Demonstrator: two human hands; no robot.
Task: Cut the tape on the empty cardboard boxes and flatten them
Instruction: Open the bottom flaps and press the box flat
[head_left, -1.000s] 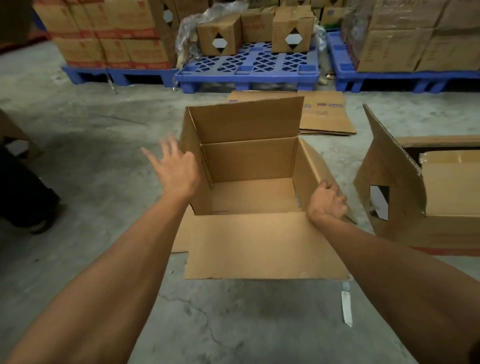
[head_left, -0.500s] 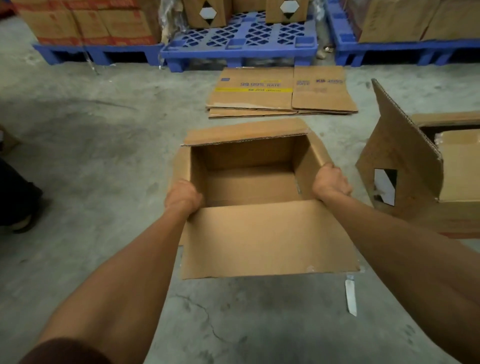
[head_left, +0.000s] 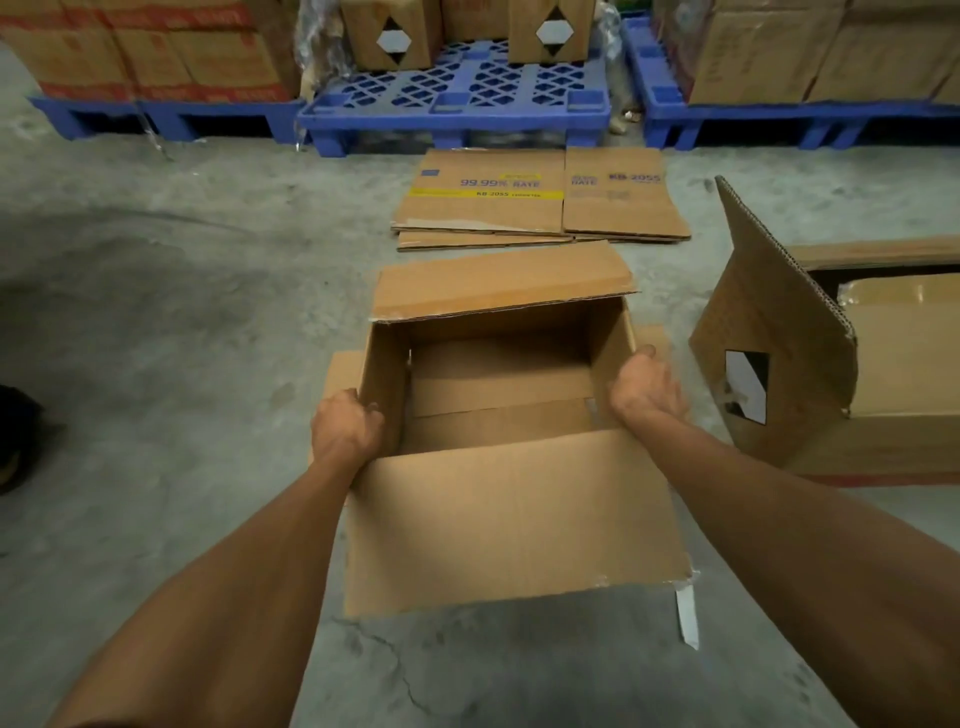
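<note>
An open, empty brown cardboard box (head_left: 498, 514) stands on the concrete floor in front of me, its near flap folded out toward me and its far flap tipped back. My left hand (head_left: 345, 428) grips the top edge of the box's left wall. My right hand (head_left: 644, 389) grips the top edge of the right wall. The bottom flaps inside look closed. A strip of white tape (head_left: 687, 616) hangs from the near flap's right corner.
Flattened boxes (head_left: 540, 200) lie stacked on the floor beyond the box. Another open box (head_left: 810, 364) lies on its side at the right. Blue pallets (head_left: 457, 111) loaded with cartons line the back. A dark shoe (head_left: 15, 447) sits at the left edge.
My left hand came down from the air and took hold of the left wall. The far flap has tipped back, and the box has sunk lower in view.
</note>
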